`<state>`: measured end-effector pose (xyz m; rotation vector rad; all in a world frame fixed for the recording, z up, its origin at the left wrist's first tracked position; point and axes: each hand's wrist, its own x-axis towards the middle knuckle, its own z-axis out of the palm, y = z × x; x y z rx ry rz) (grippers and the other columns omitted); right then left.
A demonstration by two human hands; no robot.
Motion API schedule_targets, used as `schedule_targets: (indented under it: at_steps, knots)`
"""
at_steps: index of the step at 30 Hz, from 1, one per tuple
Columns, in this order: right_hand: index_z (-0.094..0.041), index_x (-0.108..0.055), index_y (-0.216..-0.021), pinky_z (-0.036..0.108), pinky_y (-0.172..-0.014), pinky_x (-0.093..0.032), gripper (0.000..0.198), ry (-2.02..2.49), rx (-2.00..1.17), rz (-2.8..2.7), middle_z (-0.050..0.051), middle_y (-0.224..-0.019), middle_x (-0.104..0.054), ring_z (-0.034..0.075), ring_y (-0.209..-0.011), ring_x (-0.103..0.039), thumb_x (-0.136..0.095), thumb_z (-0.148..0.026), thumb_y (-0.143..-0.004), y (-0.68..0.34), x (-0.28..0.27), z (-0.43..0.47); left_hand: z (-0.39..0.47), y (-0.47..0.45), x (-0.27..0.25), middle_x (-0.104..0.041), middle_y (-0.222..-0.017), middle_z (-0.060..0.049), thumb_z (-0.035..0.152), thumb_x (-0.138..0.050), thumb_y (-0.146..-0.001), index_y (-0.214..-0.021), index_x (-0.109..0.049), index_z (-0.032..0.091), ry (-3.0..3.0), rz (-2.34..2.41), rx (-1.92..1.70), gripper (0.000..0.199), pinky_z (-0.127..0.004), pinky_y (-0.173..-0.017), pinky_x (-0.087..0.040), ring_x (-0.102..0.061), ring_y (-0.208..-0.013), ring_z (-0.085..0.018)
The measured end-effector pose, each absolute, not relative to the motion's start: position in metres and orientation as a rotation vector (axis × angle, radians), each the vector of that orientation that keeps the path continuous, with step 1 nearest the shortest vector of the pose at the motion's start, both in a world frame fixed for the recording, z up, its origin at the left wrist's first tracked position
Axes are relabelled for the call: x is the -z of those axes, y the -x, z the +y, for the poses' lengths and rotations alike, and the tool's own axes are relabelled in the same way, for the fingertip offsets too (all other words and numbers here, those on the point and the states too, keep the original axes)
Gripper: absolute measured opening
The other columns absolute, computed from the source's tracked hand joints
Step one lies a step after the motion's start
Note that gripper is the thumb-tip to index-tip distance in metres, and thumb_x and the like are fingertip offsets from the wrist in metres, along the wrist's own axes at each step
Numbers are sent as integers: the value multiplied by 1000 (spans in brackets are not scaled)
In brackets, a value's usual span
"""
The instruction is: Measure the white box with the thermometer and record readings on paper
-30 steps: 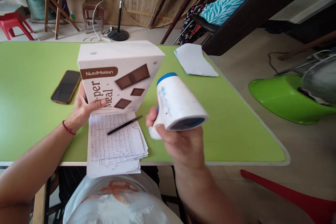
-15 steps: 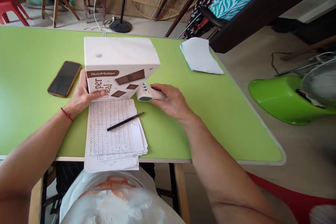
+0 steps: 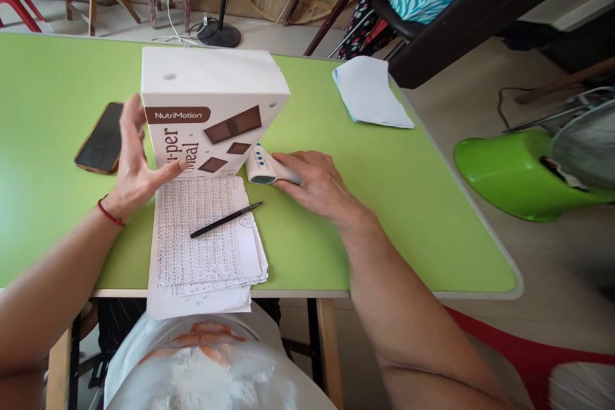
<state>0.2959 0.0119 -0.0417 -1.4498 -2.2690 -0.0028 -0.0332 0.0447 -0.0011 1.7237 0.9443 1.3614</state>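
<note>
A white NutriMotion box (image 3: 216, 77) with brown print stands on the green table, at the far end of the handwritten sheets (image 3: 202, 243). My left hand (image 3: 134, 160) is at the box's left side, fingers spread and raised, the thumb across its front face; whether the thumb touches it I cannot tell. In my right hand (image 3: 317, 182) is a white handheld device (image 3: 264, 166) with blue buttons and a greenish end, lying close to the box's lower right corner. A black pen (image 3: 225, 220) rests across the sheets.
A phone (image 3: 100, 138) in a brown case lies left of my left hand. Folded white paper (image 3: 369, 90) sits near the table's (image 3: 413, 224) far right corner. Beyond the right edge is a bright green plastic object (image 3: 509, 176). A stand's black base (image 3: 220, 34) is behind the table.
My left hand has loosened from the box, its fingers lifting and spreading off the left side. My right hand keeps the white device near the box. The view has shifted slightly.
</note>
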Motion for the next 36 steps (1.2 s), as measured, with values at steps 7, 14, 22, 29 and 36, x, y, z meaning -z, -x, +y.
schedule_targets:
  at_steps: [7,14,22,29,36]
  knots:
    - [-23,-69,-103,42,-73,-46,18,1197,-19,-2205,8,-88,-67,24,-82,-60,-59,-26,-87,-275,22,-8,6,24,-19,-52,-87,-1,32,-71,-77,-101,-54,26,-2585,971,-1772,31,-40,-67,-50,-57,-75,-18]
    - [-25,-64,-77,33,-58,-35,13,1039,-167,-2417,0,-64,-61,16,-62,-51,-57,-26,-88,-251,26,-21,-14,3,-15,-65,-87,-3,14,-60,-87,-105,-54,20,-2691,563,-1198,19,-26,-55,-50,-64,-70,-15]
    - [-25,-62,-76,30,-48,-47,4,1240,-540,-1599,-1,-64,-65,14,-52,-56,-62,-21,-75,-248,27,-22,-19,1,-18,-68,-91,-5,13,-54,-91,-99,-54,19,-2719,590,-1038,10,-26,-54,-54,-67,-73,-15]
    - [-21,-61,-72,25,-44,-45,1,1302,-836,-1425,-3,-58,-63,12,-48,-55,-62,-21,-72,-228,28,-23,-20,-10,6,-63,-129,-13,21,-40,-102,-119,-54,10,-2860,722,-609,25,-33,-62,-60,-70,-78,-19]
    - [-25,-61,-70,25,-45,-45,7,1280,-678,-1600,-5,-56,-61,11,-49,-54,-64,-22,-76,-231,34,-25,-22,-16,8,-57,-137,-14,23,-41,-100,-116,-60,10,-2980,793,-384,28,-31,-57,-58,-65,-71,-17]
